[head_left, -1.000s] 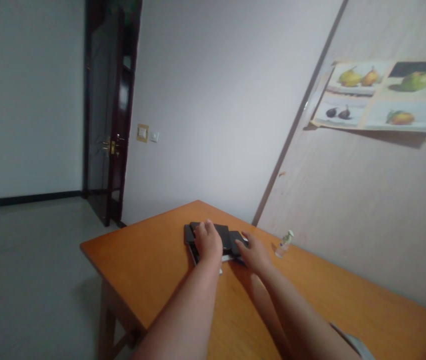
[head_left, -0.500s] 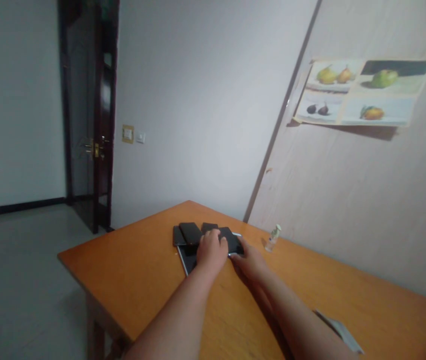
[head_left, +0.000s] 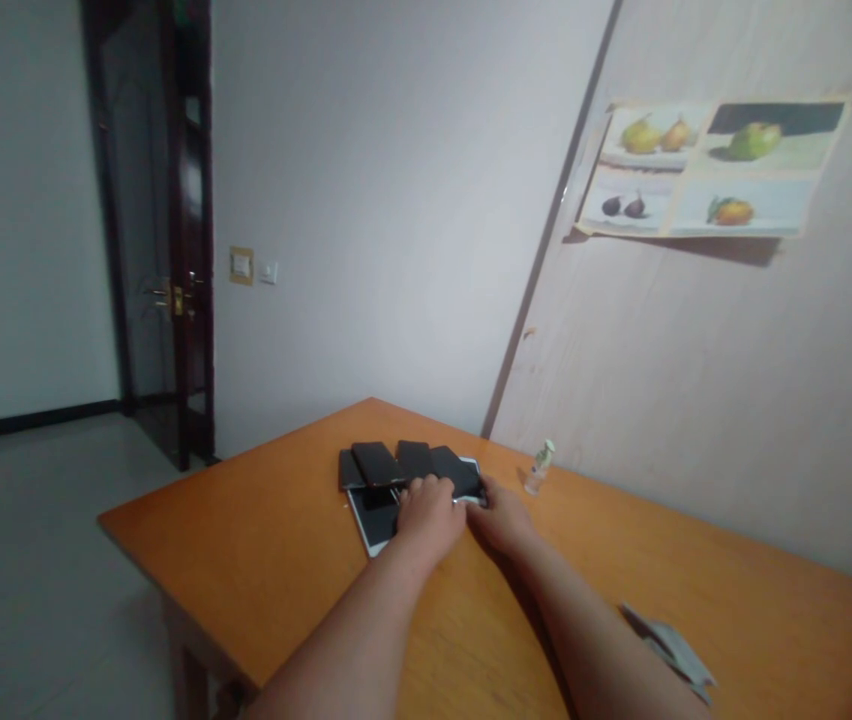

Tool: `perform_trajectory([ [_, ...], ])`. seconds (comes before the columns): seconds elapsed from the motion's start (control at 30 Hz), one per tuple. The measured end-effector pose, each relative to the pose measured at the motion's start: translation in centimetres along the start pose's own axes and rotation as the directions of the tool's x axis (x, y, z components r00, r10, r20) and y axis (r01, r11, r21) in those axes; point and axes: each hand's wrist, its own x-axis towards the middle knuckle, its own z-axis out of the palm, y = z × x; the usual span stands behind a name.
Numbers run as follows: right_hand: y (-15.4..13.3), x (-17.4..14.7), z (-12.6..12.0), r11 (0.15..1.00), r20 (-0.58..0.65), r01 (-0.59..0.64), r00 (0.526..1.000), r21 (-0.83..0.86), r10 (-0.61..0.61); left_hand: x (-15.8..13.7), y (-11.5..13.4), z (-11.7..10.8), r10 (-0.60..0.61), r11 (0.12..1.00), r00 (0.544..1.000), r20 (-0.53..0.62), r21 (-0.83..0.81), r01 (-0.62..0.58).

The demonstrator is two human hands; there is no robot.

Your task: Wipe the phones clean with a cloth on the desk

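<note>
A cluster of flat dark devices that look like phones and tablets lies on the wooden table. Lowest at the left is a white-edged tablet (head_left: 377,525), partly covered by a black phone (head_left: 375,464). Two more dark slabs, one black (head_left: 415,458) and another black one (head_left: 454,465), overlap toward the right. My left hand (head_left: 432,515) rests at the near side of the pile with fingers curled; what lies under them is hidden. My right hand (head_left: 502,515) grips the right end of a white-edged device (head_left: 473,463) beneath the black slab.
A small clear bottle with a pale green top (head_left: 538,468) stands right of the pile. Some folded grey-white material (head_left: 670,645) lies by my right forearm. The table edge (head_left: 178,590) drops off at the left. Walls rise behind the table.
My left hand has drawn back toward me, off the black slabs, uncovering more of them. The right hand stays at the pile's right end. The view has shifted slightly.
</note>
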Motion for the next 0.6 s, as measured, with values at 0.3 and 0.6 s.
perform_trajectory([
  [0.3,0.0,0.3,0.8,0.999,-0.025,0.046,0.999,0.010,-0.046,0.0,0.2,-0.2,0.025,0.999,1.000,0.009,0.041,-0.025],
  [0.6,0.8,0.9,-0.2,0.934,-0.049,-0.248,0.969,-0.258,0.244,0.0,0.8,-1.1,-0.029,0.994,0.995,0.091,0.111,0.018],
])
